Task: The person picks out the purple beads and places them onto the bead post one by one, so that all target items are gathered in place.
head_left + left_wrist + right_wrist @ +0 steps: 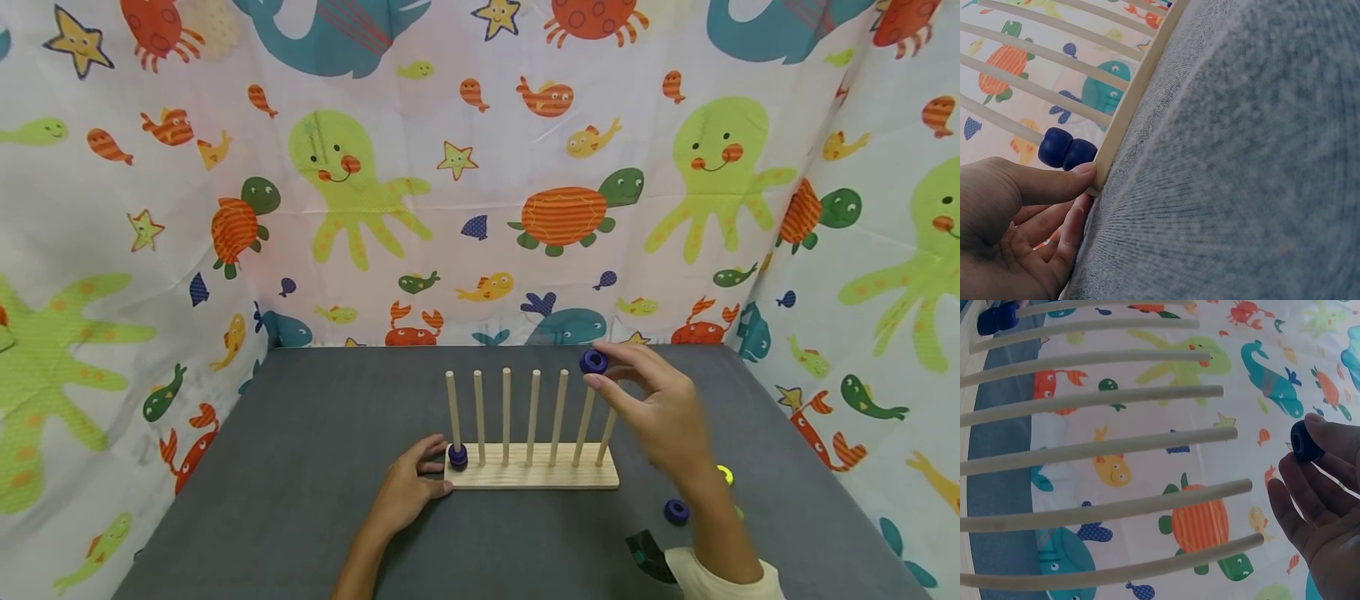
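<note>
Blue ring [587, 364], right of the head frame's centre, near the pegs [532, 417]: your right hand [666, 408] pinches it between thumb and fingers. Lower down, your left hand [405, 493] grips the left end of the wooden base [536, 477], beside two stacked rings [457, 457].

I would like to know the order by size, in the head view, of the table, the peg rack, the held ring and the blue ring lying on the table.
1. Table
2. Peg rack
3. Held ring and lying blue ring: these look nearly alike, so I leave them unranked.
</note>
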`<control>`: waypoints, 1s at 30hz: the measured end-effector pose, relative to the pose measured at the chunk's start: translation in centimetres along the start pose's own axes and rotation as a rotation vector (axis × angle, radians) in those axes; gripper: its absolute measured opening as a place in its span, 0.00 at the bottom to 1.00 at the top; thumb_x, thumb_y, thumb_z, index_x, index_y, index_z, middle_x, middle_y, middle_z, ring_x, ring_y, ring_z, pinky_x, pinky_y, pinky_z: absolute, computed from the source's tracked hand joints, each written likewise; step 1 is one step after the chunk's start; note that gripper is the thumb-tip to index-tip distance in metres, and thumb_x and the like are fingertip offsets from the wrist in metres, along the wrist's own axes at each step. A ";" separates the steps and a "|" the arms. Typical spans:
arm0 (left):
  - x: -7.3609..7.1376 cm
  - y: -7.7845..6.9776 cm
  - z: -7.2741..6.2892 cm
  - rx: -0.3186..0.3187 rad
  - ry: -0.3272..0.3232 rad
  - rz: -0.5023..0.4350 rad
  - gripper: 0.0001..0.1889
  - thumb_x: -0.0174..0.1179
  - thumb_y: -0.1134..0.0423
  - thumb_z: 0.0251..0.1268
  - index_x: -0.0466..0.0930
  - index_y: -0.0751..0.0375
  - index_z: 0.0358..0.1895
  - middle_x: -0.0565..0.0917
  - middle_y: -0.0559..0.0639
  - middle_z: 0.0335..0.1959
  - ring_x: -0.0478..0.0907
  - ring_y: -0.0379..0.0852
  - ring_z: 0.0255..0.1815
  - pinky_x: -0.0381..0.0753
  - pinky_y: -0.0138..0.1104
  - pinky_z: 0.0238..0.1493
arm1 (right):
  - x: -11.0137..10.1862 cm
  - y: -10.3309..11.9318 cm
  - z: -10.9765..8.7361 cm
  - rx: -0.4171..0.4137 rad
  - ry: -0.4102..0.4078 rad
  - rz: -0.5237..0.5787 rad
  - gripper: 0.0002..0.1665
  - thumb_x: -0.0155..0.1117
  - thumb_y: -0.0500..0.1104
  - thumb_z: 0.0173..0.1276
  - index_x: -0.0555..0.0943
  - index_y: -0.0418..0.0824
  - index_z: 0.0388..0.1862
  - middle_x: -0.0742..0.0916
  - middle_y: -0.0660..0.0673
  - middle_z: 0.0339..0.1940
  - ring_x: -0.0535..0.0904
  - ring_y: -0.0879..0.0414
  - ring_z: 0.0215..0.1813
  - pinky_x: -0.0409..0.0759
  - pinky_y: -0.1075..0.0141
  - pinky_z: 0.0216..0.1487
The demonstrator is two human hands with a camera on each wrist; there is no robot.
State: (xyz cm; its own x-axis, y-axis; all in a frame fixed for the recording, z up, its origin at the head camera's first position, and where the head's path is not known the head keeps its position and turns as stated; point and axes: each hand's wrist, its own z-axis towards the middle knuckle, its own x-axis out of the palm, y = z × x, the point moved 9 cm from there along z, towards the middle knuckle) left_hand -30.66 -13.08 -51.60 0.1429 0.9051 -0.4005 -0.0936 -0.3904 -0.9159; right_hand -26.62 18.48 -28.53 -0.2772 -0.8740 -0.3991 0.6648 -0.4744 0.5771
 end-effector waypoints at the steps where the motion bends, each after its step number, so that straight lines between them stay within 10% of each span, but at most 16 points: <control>1: -0.1 0.0 0.0 -0.001 -0.002 0.000 0.39 0.73 0.73 0.60 0.71 0.64 0.77 0.80 0.62 0.71 0.84 0.60 0.63 0.86 0.48 0.58 | 0.2 0.0 0.0 0.005 0.009 0.001 0.30 0.76 0.25 0.62 0.85 0.36 0.64 0.88 0.44 0.55 0.84 0.68 0.49 0.80 0.78 0.58; 30: -0.1 0.0 0.0 -0.007 -0.004 -0.029 0.40 0.74 0.74 0.59 0.71 0.64 0.77 0.80 0.62 0.71 0.84 0.60 0.62 0.87 0.46 0.56 | 5.8 1.5 1.1 0.002 0.139 0.065 0.24 0.77 0.35 0.67 0.87 0.42 0.62 0.90 0.51 0.53 0.86 0.59 0.48 0.84 0.72 0.52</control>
State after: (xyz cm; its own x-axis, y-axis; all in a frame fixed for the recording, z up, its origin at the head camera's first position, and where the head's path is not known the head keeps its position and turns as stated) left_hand -30.66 -13.20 -51.56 0.1417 0.9167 -0.3736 -0.0821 -0.3652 -0.9273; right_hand -28.01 12.56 -29.16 -0.1350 -0.8801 -0.4553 0.6764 -0.4176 0.6067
